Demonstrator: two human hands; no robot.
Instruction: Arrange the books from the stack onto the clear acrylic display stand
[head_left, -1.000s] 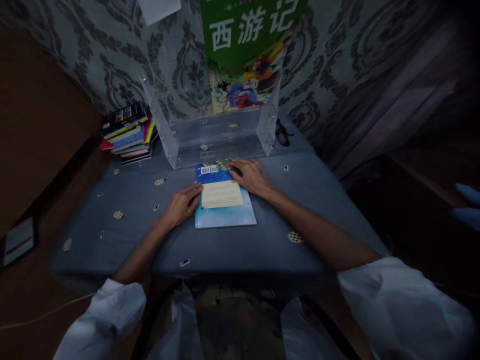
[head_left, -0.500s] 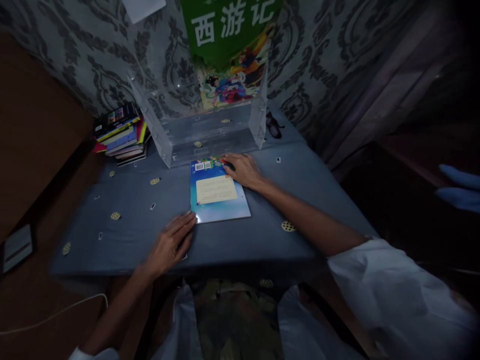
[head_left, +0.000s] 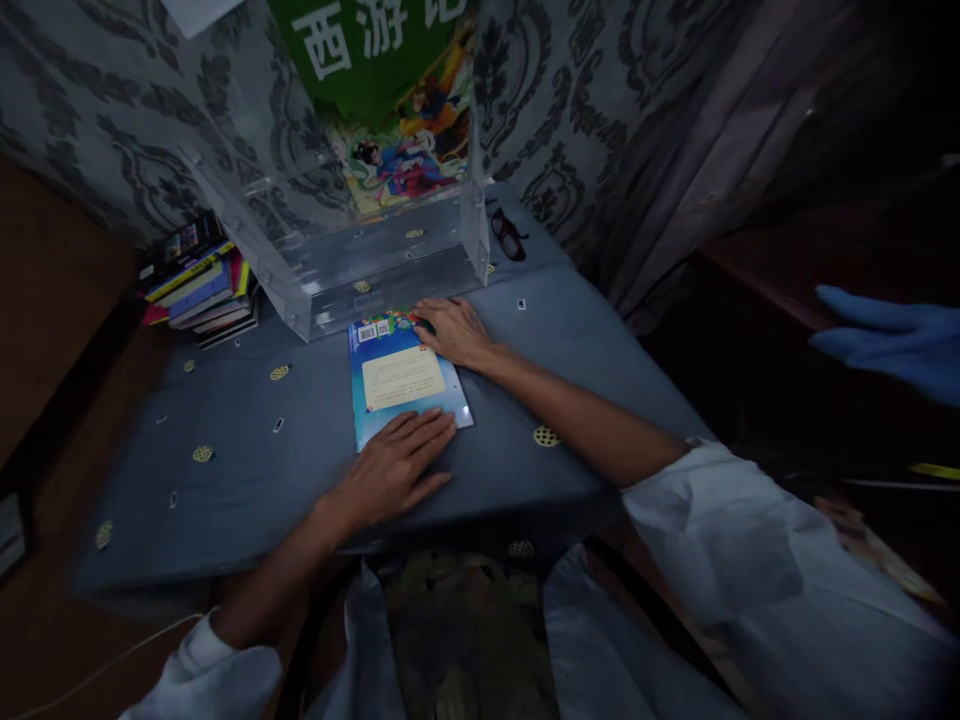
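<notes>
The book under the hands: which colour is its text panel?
The text panel is pale cream, clearest in the head view.

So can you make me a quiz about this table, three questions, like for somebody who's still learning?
1. Which of the person's hands is closer to the see-through plastic rack?
2. True or false: the dark-framed glasses lie on the table, beside the rack.
3. Where is the uneven, many-coloured stack of books?
A) Inside the rack
B) Left of the rack
C) Right of the rack

Key:
1. The right hand, at the far edge of the thin blue book with the rectangular cream panel; the left hand is over its near edge.
2. True.
3. B.
</notes>
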